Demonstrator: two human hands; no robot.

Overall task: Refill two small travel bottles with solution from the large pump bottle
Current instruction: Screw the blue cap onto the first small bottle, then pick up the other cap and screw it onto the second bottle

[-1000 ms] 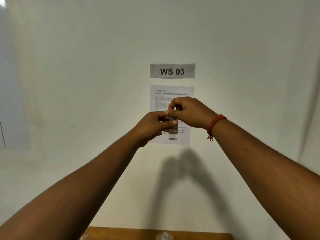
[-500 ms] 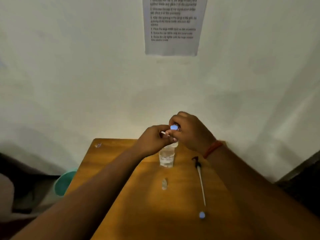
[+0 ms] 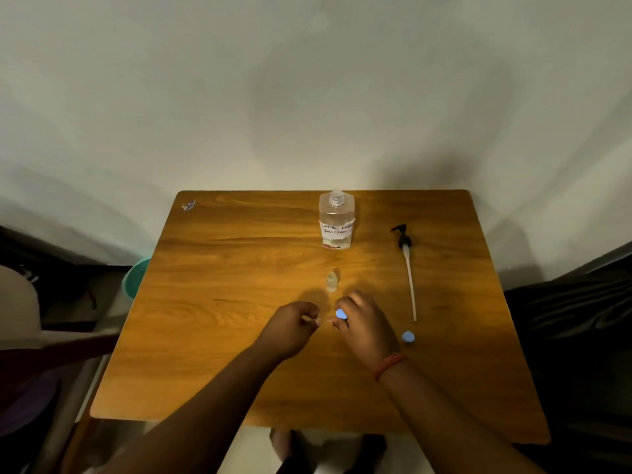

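From the head camera, looking down on a wooden table (image 3: 212, 336) set against a pale wall (image 3: 307, 97). At the far middle, a large clear bottle (image 3: 336, 220) standing upright, open at the neck, with a handwritten white label on its front. To its right, well apart, a black pump head with a long white tube (image 3: 407, 268) lying flat, the tube pointing toward the near edge. Just past the tube's end, a small blue cap (image 3: 408, 336) resting on the wood. Between the large bottle and the hands, a small clear travel bottle (image 3: 331, 280) standing upright with no cap on it. Near the middle of the table, the left hand (image 3: 290, 328) with fingers curled inward, thumb and fingertips brought together; cannot tell whether anything is pinched there, too blurred. Just beside it, not touching, the right hand (image 3: 364, 325) with fingers curled around a second blue cap (image 3: 340, 314), held between thumb and fingertips; whether a second small bottle hides under this hand, cannot tell. A red thread band (image 3: 388, 365) around the right wrist. On the far left corner, a small shiny wrapper (image 3: 188, 205). Left of the table, below its edge, part of a teal bucket (image 3: 135, 278).
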